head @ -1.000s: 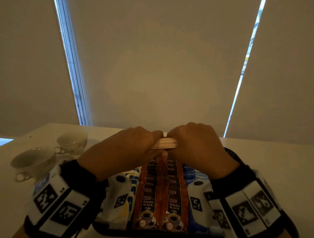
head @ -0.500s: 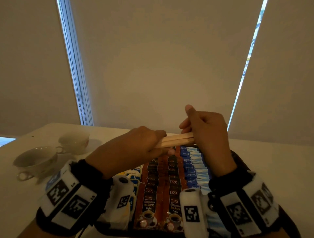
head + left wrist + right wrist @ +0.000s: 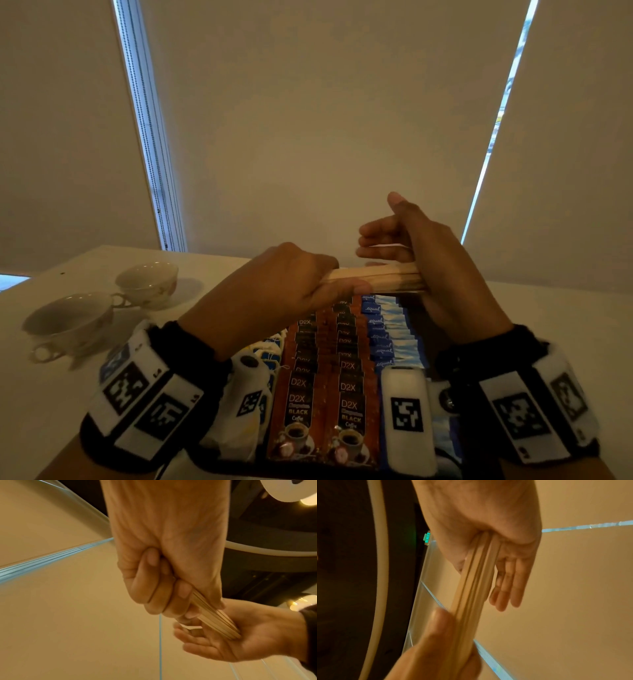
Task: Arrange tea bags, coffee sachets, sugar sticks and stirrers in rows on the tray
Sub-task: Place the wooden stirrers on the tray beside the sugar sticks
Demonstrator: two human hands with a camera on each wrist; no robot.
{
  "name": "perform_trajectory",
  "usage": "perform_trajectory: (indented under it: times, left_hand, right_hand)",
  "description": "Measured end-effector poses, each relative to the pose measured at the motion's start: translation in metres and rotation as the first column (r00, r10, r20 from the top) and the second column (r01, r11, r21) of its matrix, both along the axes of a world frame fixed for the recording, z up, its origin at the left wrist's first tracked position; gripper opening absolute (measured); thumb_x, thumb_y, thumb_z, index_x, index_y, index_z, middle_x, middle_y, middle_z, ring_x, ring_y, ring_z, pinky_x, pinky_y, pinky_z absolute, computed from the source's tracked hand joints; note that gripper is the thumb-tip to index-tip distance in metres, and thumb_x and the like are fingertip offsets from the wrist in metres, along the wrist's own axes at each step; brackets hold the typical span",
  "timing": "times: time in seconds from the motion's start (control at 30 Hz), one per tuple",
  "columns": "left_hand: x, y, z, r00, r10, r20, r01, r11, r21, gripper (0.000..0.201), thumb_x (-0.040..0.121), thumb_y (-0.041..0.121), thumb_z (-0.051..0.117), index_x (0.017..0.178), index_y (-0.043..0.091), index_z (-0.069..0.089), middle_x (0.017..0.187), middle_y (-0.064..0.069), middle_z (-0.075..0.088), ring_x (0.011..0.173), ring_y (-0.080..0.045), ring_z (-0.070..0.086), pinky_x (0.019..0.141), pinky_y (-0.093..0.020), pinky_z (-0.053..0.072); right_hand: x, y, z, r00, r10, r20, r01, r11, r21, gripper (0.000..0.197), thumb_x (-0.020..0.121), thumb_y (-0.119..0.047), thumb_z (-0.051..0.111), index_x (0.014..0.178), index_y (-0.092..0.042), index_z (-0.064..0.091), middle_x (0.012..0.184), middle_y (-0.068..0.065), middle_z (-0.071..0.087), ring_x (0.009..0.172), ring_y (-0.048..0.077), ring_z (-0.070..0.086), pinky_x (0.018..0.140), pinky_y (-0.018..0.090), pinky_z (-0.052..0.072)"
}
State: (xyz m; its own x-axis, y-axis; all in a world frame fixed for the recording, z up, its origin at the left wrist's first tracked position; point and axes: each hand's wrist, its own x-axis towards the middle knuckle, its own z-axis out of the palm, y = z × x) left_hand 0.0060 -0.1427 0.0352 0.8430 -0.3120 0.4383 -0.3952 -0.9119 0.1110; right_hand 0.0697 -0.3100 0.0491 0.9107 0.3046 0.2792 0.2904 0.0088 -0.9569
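Your left hand (image 3: 274, 291) clamps the stirrers (image 3: 376, 279) at one end only, your flat right hand (image 3: 442, 270) just butting them, so they may fan onto the sachet rows (image 3: 325, 377) at lower centre.

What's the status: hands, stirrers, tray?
Left hand grips stirrers. Right hand open, palm against their ends. Stirrers above tray, not yet placed. Coffee sachets and sugar sticks in rows.

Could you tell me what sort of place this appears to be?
Probably an office or hotel-style refreshment spot: a tray of coffee sachets, two teacups on a pale table, roller blinds and a green exit sign.
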Motion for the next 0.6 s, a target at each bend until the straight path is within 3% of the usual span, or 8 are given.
perform_trajectory:
  times: [0.1, 0.27, 0.37, 0.43, 0.47, 0.53, 0.6]
  left_hand:
    - [0.002, 0.002, -0.001, 1.000, 0.019, 0.017, -0.019, 1.000, 0.018, 0.072, 0.073, 0.076, 0.013, 0.082, 0.022, 0.060, 0.054, 0.008, 0.051, 0.045, -0.009, 0.049, 0.050, -0.016, 0.038]
    - [0.001, 0.003, 0.001, 0.998, 0.021, 0.060, -0.023, 0.999, 0.035, 0.068, 0.076, 0.077, 0.020, 0.082, 0.021, 0.059, 0.052, 0.007, 0.049, 0.042, -0.008, 0.045, 0.048, -0.018, 0.035]
    - [0.000, 0.005, 0.002, 0.998, 0.021, 0.051, -0.022, 1.000, 0.010, 0.063, 0.074, 0.077, 0.021, 0.073, 0.024, 0.055, 0.050, 0.009, 0.047, 0.041, -0.008, 0.045, 0.046, -0.016, 0.035]
    - [0.000, 0.011, 0.004, 0.999, 0.016, 0.048, -0.015, 1.000, -0.022, 0.061, 0.074, 0.076, 0.021, 0.071, 0.025, 0.054, 0.049, 0.010, 0.047, 0.048, -0.005, 0.052, 0.050, -0.017, 0.040]
    - [-0.001, 0.015, 0.005, 0.999, 0.022, 0.042, -0.021, 0.999, -0.035, 0.060, 0.074, 0.076, 0.021, 0.069, 0.025, 0.054, 0.048, 0.009, 0.046, 0.052, -0.002, 0.053, 0.051, -0.017, 0.040]
    - [-0.002, 0.019, 0.006, 0.999, 0.040, 0.019, -0.039, 0.999, -0.034, 0.056, 0.071, 0.077, 0.020, 0.064, 0.029, 0.048, 0.047, 0.009, 0.045, 0.046, -0.006, 0.050, 0.048, -0.019, 0.037]
    - [-0.001, 0.020, 0.005, 0.998, 0.052, -0.023, -0.052, 0.998, -0.016, 0.054, 0.068, 0.078, 0.018, 0.061, 0.032, 0.044, 0.047, 0.008, 0.044, 0.040, -0.008, 0.043, 0.045, -0.017, 0.032]
  right_hand:
    - [-0.003, 0.005, -0.002, 0.993, 0.110, -0.054, -0.105, 0.991, 0.077, 0.051, 0.094, -0.048, 0.040, 0.076, -0.011, 0.071, 0.083, 0.010, 0.074, 0.082, 0.022, 0.071, 0.083, 0.038, 0.053]
    - [-0.005, 0.005, -0.002, 0.981, 0.188, -0.054, -0.182, 0.978, 0.098, 0.058, 0.096, -0.048, 0.037, 0.066, -0.014, 0.073, 0.079, 0.012, 0.073, 0.073, 0.021, 0.069, 0.072, 0.033, 0.052]
    - [-0.009, 0.004, 0.000, 0.987, 0.155, 0.044, -0.151, 0.985, -0.085, 0.053, 0.095, -0.047, 0.038, 0.068, -0.017, 0.072, 0.075, 0.007, 0.072, 0.068, 0.018, 0.067, 0.070, 0.032, 0.051]
    - [-0.012, 0.001, -0.001, 0.956, 0.099, 0.275, -0.020, 0.961, -0.275, 0.045, 0.092, -0.049, 0.044, 0.074, -0.019, 0.072, 0.075, 0.002, 0.071, 0.070, 0.015, 0.066, 0.071, 0.033, 0.049]
    - [-0.013, 0.000, -0.001, 0.900, 0.088, 0.427, 0.086, 0.925, -0.371, 0.040, 0.091, -0.050, 0.047, 0.078, -0.021, 0.071, 0.076, -0.001, 0.070, 0.074, 0.013, 0.064, 0.072, 0.032, 0.047]
    - [-0.019, -0.002, 0.003, 0.757, 0.144, 0.637, 0.289, 0.801, -0.525, 0.030, 0.090, -0.048, 0.048, 0.090, -0.026, 0.069, 0.087, -0.012, 0.066, 0.084, 0.005, 0.056, 0.079, 0.027, 0.043]
    - [-0.026, -0.004, 0.007, 0.724, 0.288, 0.627, 0.305, 0.681, -0.665, 0.032, 0.086, -0.051, 0.050, 0.104, -0.029, 0.065, 0.093, -0.016, 0.063, 0.090, 0.004, 0.052, 0.090, 0.028, 0.038]
